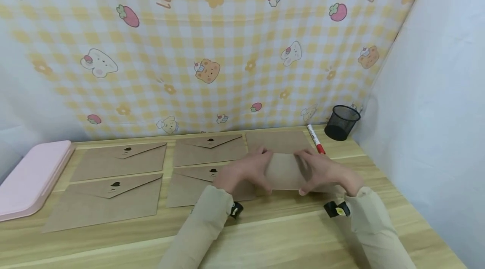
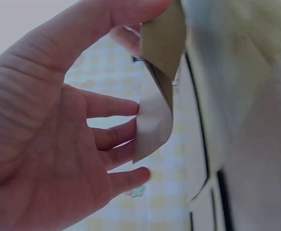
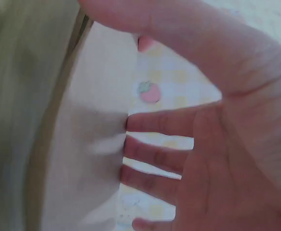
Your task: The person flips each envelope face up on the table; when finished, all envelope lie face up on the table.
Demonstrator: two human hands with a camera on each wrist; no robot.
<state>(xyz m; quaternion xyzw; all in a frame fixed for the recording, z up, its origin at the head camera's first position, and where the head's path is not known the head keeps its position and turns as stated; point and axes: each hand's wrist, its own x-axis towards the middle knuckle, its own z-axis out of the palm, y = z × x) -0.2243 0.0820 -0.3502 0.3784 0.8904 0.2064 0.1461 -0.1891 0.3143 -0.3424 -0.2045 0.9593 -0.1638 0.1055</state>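
Observation:
Between the two hands, a brown paper envelope [image 1: 284, 172] is held slightly raised over the table's right half. The left hand [image 1: 248, 170] pinches its left part, thumb on the near edge and fingertips on the far edge. At the other side, the right hand [image 1: 323, 172] grips it the same way. In the left wrist view the envelope [image 2: 152, 118] bends, and a folded flap shows near the thumb. Its pale face [image 3: 89, 110] fills much of the right wrist view, with fingertips against one edge. Part of the envelope is hidden by the hands.
Several brown envelopes with black hat prints, such as the front left envelope [image 1: 110, 201], lie in rows. A plain brown envelope [image 1: 278, 140] lies behind the hands. A red-capped marker [image 1: 315, 137] and black mesh pen holder [image 1: 342, 122] stand back right; a pink case [image 1: 35, 176] sits left.

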